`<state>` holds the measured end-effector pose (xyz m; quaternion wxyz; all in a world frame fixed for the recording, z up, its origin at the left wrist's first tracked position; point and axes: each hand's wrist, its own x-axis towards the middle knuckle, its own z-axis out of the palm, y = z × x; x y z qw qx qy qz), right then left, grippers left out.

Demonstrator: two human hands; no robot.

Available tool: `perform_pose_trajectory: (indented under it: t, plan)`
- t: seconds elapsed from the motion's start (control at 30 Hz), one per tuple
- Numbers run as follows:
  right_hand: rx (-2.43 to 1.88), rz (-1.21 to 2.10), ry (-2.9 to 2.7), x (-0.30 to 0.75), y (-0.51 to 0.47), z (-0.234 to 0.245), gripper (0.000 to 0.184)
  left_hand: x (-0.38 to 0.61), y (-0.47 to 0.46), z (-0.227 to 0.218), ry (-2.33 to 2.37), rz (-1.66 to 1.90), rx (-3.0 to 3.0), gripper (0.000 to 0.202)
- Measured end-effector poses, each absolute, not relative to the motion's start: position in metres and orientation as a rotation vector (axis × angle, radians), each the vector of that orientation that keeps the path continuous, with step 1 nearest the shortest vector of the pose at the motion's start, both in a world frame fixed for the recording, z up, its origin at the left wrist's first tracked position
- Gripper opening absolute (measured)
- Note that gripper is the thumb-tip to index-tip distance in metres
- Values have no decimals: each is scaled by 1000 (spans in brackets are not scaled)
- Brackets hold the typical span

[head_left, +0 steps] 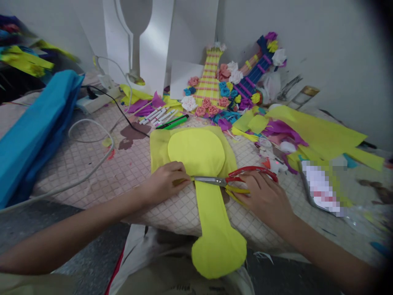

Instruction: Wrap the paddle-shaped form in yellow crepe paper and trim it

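Observation:
A yellow spoon-shaped piece (211, 205) lies across the table's front edge, its wide oval end on a sheet of yellow crepe paper (159, 143) and its rounded small end hanging over my lap. My right hand (265, 194) grips red-handled scissors (215, 180). Their blades lie across the narrow part just below the oval, pointing left. At the left edge of the crepe sheet, my left hand (168, 182) pinches the paper close to the scissor tips. Whether the blades are fully closed is hard to make out.
Paper-flower guitars, one yellow (208, 78) and one blue (254, 76), lean against the wall. Markers (158, 116) and paper scraps lie before them. A phone (321, 188) is at right, a blue roll (39, 127) at left. A white cable (89, 174) crosses the table.

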<state>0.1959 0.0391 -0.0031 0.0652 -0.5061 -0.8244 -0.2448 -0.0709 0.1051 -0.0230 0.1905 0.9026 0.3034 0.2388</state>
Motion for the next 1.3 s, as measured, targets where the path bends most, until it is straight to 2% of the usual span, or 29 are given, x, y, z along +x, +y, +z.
perform_pose_trajectory:
  t: [0.23, 0.57, 1.3]
  plan:
    - [-1801, -562, -2470, 186, 31, 2, 37, -71, 106, -24, 829, 683, 2552, 19]
    - [-1749, -613, -2427, 190, 23, -3, 44, -71, 108, -26, 805, 761, 2545, 17]
    - [-1698, -674, -2489, 187, 26, 8, 21, -71, 109, -25, 763, 727, 2575, 17]
